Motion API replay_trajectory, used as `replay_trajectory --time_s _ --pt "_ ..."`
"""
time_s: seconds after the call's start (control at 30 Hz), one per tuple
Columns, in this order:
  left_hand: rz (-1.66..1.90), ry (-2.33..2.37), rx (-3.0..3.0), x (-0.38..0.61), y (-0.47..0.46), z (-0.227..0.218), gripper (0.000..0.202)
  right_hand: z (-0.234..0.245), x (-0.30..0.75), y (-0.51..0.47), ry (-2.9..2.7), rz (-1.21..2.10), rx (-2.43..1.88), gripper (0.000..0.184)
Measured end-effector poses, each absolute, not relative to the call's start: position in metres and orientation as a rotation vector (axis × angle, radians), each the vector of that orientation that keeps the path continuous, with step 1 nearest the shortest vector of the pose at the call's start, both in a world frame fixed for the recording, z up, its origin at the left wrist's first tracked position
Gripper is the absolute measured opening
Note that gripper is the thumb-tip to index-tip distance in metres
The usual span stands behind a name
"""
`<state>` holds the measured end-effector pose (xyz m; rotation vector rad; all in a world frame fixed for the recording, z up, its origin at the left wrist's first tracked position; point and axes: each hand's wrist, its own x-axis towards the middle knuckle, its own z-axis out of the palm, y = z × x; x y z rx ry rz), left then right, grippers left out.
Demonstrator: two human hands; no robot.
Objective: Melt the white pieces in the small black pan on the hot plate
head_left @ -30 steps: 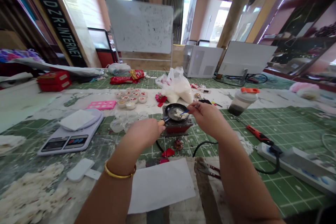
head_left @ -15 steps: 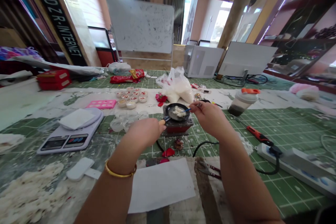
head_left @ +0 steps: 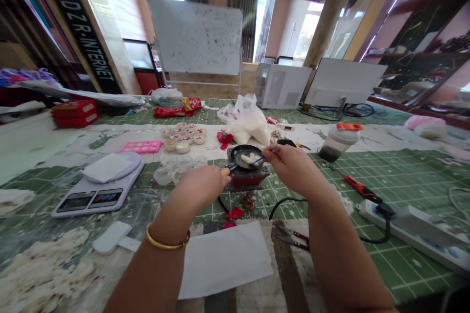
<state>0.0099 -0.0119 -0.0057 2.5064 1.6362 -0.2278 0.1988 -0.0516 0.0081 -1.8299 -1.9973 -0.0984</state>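
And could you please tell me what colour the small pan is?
The small pan is black, seen best in the head view.

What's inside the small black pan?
In the pan: white lumps, with a thin blue stick, held in the right hand, reaching to them. The pan floor directly beneath the lumps is covered, so it can't be seen.

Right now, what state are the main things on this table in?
Pan: apparently resting on the heater, white lumps inside
Heater: on or off unclear
Pan handle: gripped by left hand
Blue stick: gripped by right hand, tip in pan
Scale: white sheet on top, displays look dark
Bottle: orange-topped lid on, dark contents low down
Power strip: black plug inserted
Small cups: filled, some topped with red
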Motion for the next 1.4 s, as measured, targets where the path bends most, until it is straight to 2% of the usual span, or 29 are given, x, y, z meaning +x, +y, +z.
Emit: replay_trajectory --time_s 0.7,1.4 --pt "-0.218 1.618 2.502 0.009 -0.012 -0.005 0.043 0.012 0.205 -0.056 -1.888 -0.173 -1.918 0.035" --pt "-0.196 1.666 2.515 0.009 -0.013 -0.007 0.047 0.006 0.193 -0.053 -1.962 0.051 -1.731 0.029"
